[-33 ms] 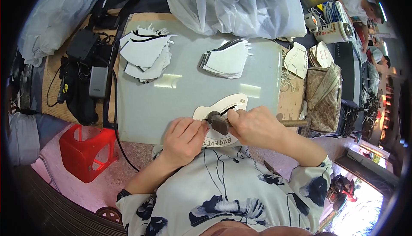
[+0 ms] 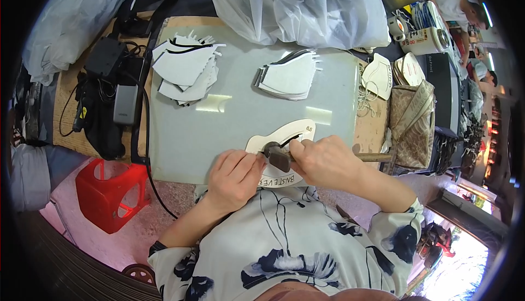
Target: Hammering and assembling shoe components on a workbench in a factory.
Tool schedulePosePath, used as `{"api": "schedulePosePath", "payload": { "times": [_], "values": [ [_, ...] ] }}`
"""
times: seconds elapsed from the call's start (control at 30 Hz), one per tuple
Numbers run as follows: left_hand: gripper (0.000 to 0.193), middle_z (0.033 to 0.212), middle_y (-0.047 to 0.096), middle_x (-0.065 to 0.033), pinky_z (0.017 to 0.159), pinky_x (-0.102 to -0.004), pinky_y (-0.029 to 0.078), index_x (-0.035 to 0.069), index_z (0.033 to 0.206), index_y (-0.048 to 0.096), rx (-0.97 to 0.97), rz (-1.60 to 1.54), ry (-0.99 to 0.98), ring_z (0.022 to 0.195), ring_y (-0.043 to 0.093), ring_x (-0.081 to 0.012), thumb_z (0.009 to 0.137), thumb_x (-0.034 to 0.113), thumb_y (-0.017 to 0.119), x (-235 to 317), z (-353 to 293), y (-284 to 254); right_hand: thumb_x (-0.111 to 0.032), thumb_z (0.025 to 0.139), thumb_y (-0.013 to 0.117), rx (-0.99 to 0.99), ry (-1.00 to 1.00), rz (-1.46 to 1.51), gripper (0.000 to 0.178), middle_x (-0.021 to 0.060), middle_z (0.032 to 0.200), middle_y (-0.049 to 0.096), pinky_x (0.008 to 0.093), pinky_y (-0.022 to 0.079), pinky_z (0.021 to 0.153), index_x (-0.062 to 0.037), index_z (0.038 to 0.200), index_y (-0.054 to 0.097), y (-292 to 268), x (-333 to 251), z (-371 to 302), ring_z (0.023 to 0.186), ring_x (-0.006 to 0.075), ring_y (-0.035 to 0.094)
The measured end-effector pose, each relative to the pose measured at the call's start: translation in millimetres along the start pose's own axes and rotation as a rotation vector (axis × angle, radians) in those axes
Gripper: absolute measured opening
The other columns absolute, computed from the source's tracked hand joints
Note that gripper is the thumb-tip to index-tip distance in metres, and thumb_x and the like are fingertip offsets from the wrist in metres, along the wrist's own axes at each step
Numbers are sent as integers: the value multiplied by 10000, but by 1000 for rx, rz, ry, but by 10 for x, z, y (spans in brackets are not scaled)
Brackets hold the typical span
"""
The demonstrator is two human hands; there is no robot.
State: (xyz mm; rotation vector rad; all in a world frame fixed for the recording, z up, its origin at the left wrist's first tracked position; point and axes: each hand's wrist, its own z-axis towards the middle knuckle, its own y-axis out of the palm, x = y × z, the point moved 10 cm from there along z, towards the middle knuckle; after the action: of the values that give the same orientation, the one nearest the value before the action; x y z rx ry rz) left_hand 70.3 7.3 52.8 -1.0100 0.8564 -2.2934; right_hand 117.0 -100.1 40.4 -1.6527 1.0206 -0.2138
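Observation:
My right hand [image 2: 328,161] is closed around a hammer. Its dark metal head [image 2: 280,160] is over a cream curved template [image 2: 281,133], and its wooden handle [image 2: 372,157] sticks out past my wrist to the right. The template lies at the near edge of the grey work board [image 2: 229,131]. A black edging strip [image 2: 290,141] shows on it, partly covered by the hammer and my fingers. On the template's left side my left hand [image 2: 234,179] has its fingers bent and pressed together; whatever they pinch is hidden.
Stacked white cut pieces with black edges [image 2: 188,74] lie far left on the board, with a second stack [image 2: 285,78] right of them. A plastic bag [image 2: 306,8] covers the back. Black cables and an adapter [image 2: 127,104] run along the left; a patterned pouch [image 2: 411,129] stands right.

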Motion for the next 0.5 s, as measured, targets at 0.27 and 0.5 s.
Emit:
{"api": "schedulePosePath", "payload": {
  "times": [0.27, 0.5],
  "values": [
    [149, 899, 641, -110, 741, -381, 528, -23, 840, 661, 50, -16, 8, 840, 626, -247, 738, 54, 738, 28, -14, -59, -245, 911, 597, 24, 62, 40, 273, 128, 606, 616, 406, 470, 453, 3, 844, 505, 36, -76, 65, 512, 308, 624],
    [167, 901, 648, -113, 724, -377, 530, -22, 823, 646, 87, 16, 4, 845, 629, -268, 713, 46, 753, 18, -98, -71, -274, 958, 543, 252, 17, 67, 299, 134, 599, 620, 400, 473, 456, -2, 839, 506, -312, -179, -114, 521, 307, 628]
  ]
}}
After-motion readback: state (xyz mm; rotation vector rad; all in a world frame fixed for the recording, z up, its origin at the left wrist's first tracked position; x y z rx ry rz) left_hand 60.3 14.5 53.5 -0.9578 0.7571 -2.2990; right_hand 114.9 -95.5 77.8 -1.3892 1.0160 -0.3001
